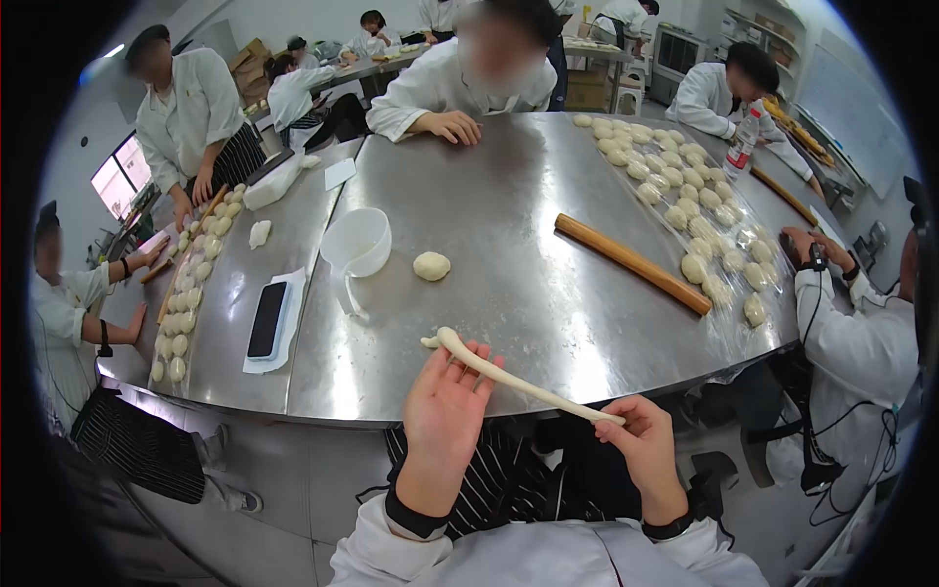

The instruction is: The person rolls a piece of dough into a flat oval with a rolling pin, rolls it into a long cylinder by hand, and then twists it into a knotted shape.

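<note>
A long, thin dough rope (523,387) slants between my two hands, just in front of the table's near edge. My left hand (448,401) is turned palm up and holds the thicker end, which lies across its fingers; a small tip bends back beyond them. Between thumb and fingertips, my right hand (641,437) pinches the thin end. On the table ahead sits a round dough ball (431,266). Beside it stands a white plastic measuring jug (356,242) with its handle towards me.
A wooden rolling pin (632,263) lies to the right, near many dough balls (700,201) under plastic film. Leftward are a phone (267,319), a white scraper (340,173) and another row of dough balls (194,293). A person (479,73) leans on the far edge; others work around.
</note>
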A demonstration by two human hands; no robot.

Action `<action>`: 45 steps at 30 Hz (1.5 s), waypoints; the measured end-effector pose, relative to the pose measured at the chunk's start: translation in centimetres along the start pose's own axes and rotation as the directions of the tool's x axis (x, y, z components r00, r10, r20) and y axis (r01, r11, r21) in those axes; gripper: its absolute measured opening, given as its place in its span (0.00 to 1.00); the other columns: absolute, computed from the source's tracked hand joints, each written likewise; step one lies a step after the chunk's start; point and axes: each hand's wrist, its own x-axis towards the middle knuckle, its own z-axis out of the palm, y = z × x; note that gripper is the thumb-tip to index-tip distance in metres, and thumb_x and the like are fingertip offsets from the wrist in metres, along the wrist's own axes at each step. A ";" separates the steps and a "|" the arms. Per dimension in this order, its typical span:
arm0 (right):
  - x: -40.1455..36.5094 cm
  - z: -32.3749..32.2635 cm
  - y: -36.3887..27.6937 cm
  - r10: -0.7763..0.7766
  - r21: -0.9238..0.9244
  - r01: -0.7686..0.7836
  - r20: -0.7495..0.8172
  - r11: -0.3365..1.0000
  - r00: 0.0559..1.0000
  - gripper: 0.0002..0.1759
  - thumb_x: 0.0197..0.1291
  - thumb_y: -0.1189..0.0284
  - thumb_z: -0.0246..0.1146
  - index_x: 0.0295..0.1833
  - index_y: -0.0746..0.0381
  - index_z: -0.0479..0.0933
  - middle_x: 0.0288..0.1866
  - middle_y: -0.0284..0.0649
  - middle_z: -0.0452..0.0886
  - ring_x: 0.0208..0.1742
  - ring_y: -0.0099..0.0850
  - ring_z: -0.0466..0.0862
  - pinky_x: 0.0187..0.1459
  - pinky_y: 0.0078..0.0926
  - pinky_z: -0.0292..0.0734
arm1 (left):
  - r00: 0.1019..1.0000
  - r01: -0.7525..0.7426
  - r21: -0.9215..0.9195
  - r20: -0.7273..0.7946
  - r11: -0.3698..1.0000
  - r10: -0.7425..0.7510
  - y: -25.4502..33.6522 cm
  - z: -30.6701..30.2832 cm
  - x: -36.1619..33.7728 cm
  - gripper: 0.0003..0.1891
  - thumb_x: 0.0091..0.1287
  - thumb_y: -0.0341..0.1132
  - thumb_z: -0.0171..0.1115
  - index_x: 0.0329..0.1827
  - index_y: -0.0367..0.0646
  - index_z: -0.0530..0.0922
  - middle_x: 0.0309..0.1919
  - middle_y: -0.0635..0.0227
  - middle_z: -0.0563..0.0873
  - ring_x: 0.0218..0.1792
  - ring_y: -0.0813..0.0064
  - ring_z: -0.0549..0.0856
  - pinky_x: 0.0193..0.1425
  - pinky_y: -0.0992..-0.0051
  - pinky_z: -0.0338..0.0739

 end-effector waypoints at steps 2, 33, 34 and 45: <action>1.0 0.1 0.2 0.002 0.092 -0.006 0.039 0.996 0.999 0.10 0.59 0.82 0.70 0.46 0.69 0.79 0.38 0.40 0.85 0.37 0.24 0.84 0.41 0.18 0.79 | 0.999 -0.038 0.081 0.012 0.996 0.037 1.4 1.2 -0.2 0.14 0.78 0.34 0.46 0.58 0.33 0.71 0.52 0.57 0.77 0.55 0.62 0.78 0.73 0.51 0.70; 12.8 7.7 -15.7 -0.287 -0.247 0.858 0.870 0.449 0.401 0.25 0.60 0.76 0.67 0.63 0.62 0.74 0.52 0.43 0.76 0.47 0.38 0.82 0.48 0.32 0.78 | 0.906 -0.248 0.771 0.399 0.586 -0.141 3.4 7.8 0.7 0.15 0.80 0.42 0.48 0.51 0.37 0.75 0.28 0.71 0.79 0.25 0.81 0.79 0.30 0.79 0.77; 13.3 7.4 -15.6 -0.267 -0.240 0.833 0.872 0.498 0.411 0.24 0.61 0.74 0.68 0.62 0.62 0.74 0.52 0.42 0.77 0.48 0.37 0.82 0.49 0.33 0.78 | 0.899 -0.238 0.749 0.410 0.618 -0.152 3.7 7.7 0.7 0.15 0.81 0.41 0.47 0.49 0.38 0.75 0.27 0.71 0.78 0.25 0.81 0.78 0.31 0.79 0.77; 14.4 7.0 -12.6 -0.113 -0.206 0.443 0.797 0.873 0.594 0.19 0.65 0.67 0.68 0.57 0.64 0.79 0.43 0.36 0.84 0.42 0.21 0.81 0.46 0.22 0.78 | 0.901 -0.317 0.611 0.432 0.725 0.029 2.3 6.6 0.8 0.14 0.80 0.42 0.50 0.51 0.39 0.72 0.26 0.74 0.74 0.25 0.82 0.75 0.31 0.80 0.71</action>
